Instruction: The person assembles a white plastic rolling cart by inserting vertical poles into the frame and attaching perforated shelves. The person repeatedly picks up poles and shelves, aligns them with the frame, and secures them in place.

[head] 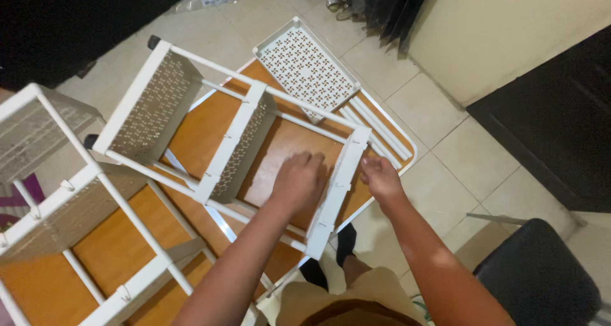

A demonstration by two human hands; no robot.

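- Two hands: the left hand (pixel 298 178) rests curled inside the white rack (pixel 235 144) on the desk (pixel 203 119); the right hand (pixel 380 176) grips its end panel (pixel 337 186).
- One loose perforated shelf (pixel 305 68).
- Seemingly three loose white rods (pixel 377 130).
- One second rack (pixel 70 211) at left.

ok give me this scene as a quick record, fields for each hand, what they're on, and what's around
left hand: palm down inside the white rack, by its near end panel
right hand: gripping that end panel from outside
rack: lying on its side on a wooden table, three perforated shelves joined by rods
loose shelf: flat at the table's far edge
spare rods: beside it
second rack: left
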